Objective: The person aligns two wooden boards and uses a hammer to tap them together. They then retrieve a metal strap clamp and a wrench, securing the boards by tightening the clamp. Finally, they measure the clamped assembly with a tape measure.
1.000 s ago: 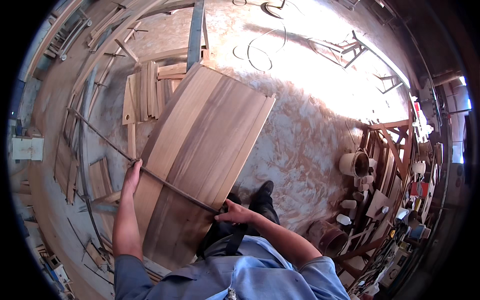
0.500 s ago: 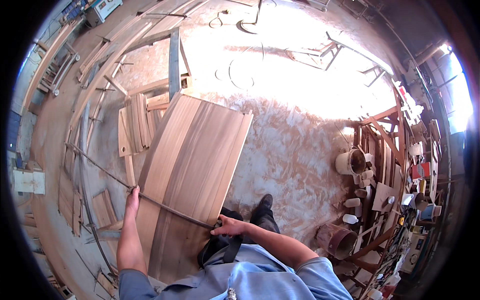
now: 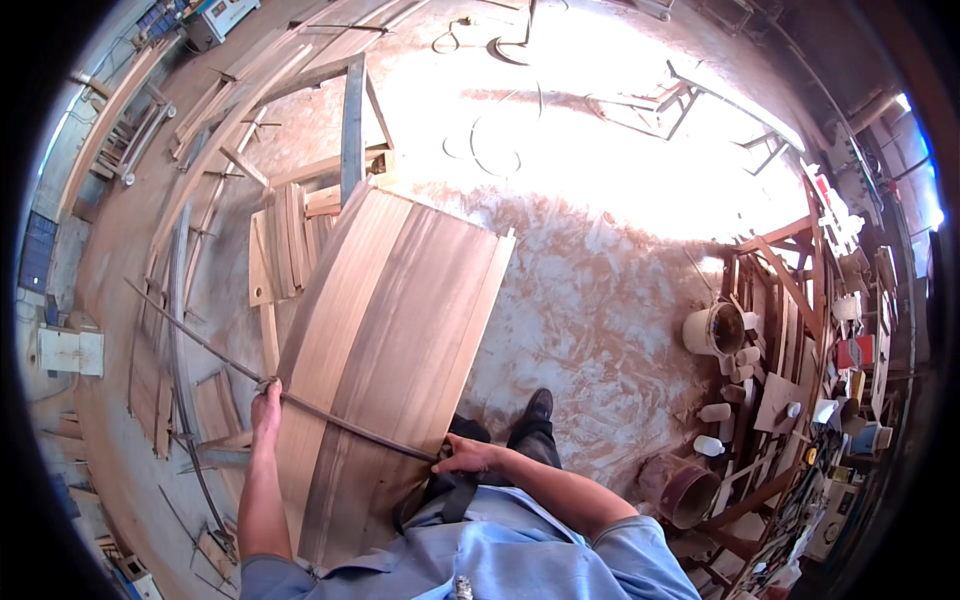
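A long metal bar clamp (image 3: 350,426) lies across a wide wooden panel (image 3: 400,300) made of light and dark boards set edge to edge. Its thin bar runs on past the panel's left edge. At that edge my left hand (image 3: 266,412) is closed around the clamp's jaw. My right hand (image 3: 466,455) grips the clamp's other end, beside the panel's right edge and close to my body. What the right fingers press on is partly hidden. The panel's near end reaches down to my blue shirt.
Short boards (image 3: 285,240) are stacked left of the panel, near a metal-and-wood frame (image 3: 352,130). More long bars and timber lie farther left. At the right stand a white bucket (image 3: 712,330), a brown bucket (image 3: 684,490), several white bottles and a cluttered wooden rack (image 3: 790,265).
The view has shifted slightly, so the scene sits a little farther right. Both hands keep their hold on the bar clamp, which still crosses the panel.
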`<act>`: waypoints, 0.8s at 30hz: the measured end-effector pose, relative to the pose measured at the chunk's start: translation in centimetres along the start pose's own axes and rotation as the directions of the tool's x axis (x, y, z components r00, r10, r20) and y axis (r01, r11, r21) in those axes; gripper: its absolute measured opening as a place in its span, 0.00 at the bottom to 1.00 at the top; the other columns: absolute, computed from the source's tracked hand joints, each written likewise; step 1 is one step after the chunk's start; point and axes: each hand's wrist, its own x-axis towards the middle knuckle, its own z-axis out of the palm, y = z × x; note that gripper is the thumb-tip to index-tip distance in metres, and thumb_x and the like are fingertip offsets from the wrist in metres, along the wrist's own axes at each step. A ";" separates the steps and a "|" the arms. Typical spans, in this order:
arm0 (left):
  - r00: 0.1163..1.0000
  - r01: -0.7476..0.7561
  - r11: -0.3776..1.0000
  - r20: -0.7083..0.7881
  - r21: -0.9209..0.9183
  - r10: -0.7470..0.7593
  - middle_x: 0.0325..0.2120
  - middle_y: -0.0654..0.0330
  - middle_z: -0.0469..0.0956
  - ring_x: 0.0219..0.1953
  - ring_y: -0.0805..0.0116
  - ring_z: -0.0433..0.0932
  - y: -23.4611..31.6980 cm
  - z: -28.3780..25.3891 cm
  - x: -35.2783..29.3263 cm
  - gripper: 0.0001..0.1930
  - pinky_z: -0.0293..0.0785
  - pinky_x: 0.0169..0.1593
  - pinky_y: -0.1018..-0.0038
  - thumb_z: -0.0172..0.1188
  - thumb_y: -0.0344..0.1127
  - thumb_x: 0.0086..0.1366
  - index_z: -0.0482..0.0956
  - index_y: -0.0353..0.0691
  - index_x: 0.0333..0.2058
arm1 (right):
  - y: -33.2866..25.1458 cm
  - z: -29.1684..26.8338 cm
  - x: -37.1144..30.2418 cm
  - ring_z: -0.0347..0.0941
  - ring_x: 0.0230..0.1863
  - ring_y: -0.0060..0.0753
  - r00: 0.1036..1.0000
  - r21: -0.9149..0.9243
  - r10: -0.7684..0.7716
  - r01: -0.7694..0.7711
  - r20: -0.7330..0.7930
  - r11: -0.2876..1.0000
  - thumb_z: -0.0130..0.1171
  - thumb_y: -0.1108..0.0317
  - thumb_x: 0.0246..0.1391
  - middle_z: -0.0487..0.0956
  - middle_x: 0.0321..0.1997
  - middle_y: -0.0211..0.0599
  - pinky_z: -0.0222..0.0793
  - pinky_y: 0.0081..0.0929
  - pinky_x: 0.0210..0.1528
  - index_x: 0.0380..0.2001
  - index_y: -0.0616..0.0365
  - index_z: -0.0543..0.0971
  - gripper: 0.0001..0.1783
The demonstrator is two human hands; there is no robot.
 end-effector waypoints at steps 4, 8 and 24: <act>0.995 -0.040 0.997 -0.093 0.060 0.046 0.37 0.38 0.78 0.45 0.46 0.75 2.4 -0.1 -3.9 0.33 0.67 0.48 0.61 0.48 0.59 0.58 0.78 0.28 0.40 | 2.4 -0.4 -1.4 0.64 0.54 0.31 0.991 0.034 -0.135 0.135 -0.014 0.990 0.69 0.58 0.43 0.70 0.53 0.38 0.61 0.26 0.56 0.63 0.61 0.55 0.48; 0.991 -0.046 0.999 -0.125 -0.003 0.045 0.35 0.37 0.77 0.44 0.45 0.76 3.1 -0.5 -7.7 0.32 0.67 0.46 0.59 0.49 0.58 0.58 0.77 0.26 0.38 | 1.5 -1.6 -4.5 0.58 0.61 0.33 0.987 0.079 -0.129 0.122 0.092 0.989 0.68 0.58 0.44 0.66 0.59 0.41 0.55 0.28 0.62 0.63 0.63 0.54 0.48; 0.912 0.021 0.997 -0.407 -0.076 -0.050 0.24 0.45 0.77 0.32 0.60 0.77 6.9 5.7 -27.6 0.24 0.69 0.38 0.63 0.51 0.49 0.60 0.77 0.28 0.36 | 2.6 -10.9 -16.6 0.68 0.55 0.35 0.937 -0.131 0.054 -0.008 0.346 0.991 0.63 0.53 0.51 0.74 0.52 0.47 0.63 0.28 0.57 0.59 0.68 0.60 0.41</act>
